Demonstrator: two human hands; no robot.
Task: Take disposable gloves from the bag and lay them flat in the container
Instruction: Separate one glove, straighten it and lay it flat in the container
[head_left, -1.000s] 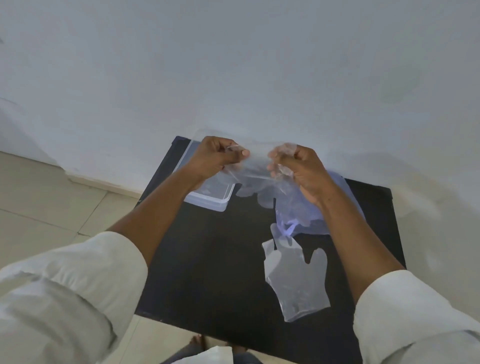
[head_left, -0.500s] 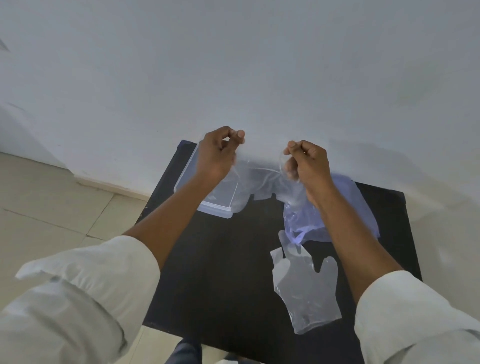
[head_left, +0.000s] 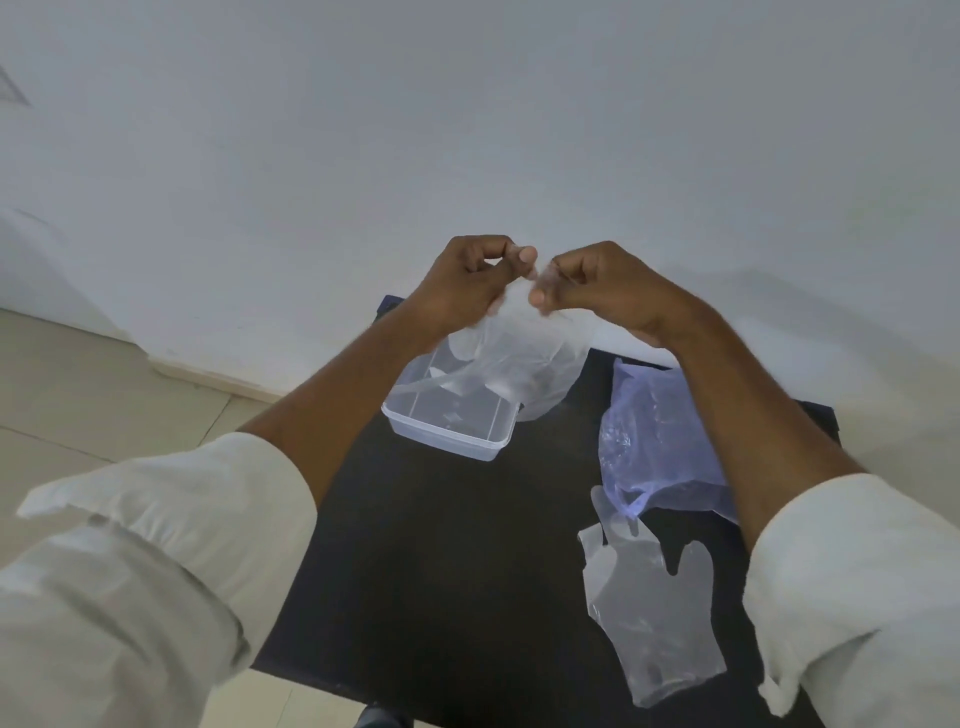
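My left hand (head_left: 467, 283) and my right hand (head_left: 597, 288) pinch the top edge of one clear disposable glove (head_left: 524, 364), fingertips almost touching. The glove hangs down in the air over the far side of a clear plastic container (head_left: 447, 434) that stands on the black table (head_left: 441, 571). A crumpled bluish plastic bag (head_left: 649, 441) lies on the table to the right of the container, partly hidden by my right forearm. A second clear glove (head_left: 649, 613) lies flat on the table in front of the bag.
The table stands against a white wall (head_left: 467, 130). Beige floor tiles (head_left: 78, 389) show to the left and below the table's near edge. White rolled sleeves cover both my upper arms at the bottom corners.
My hands were apart, stretching the glove wide. They have come together above the container, so the glove now hangs bunched between them.
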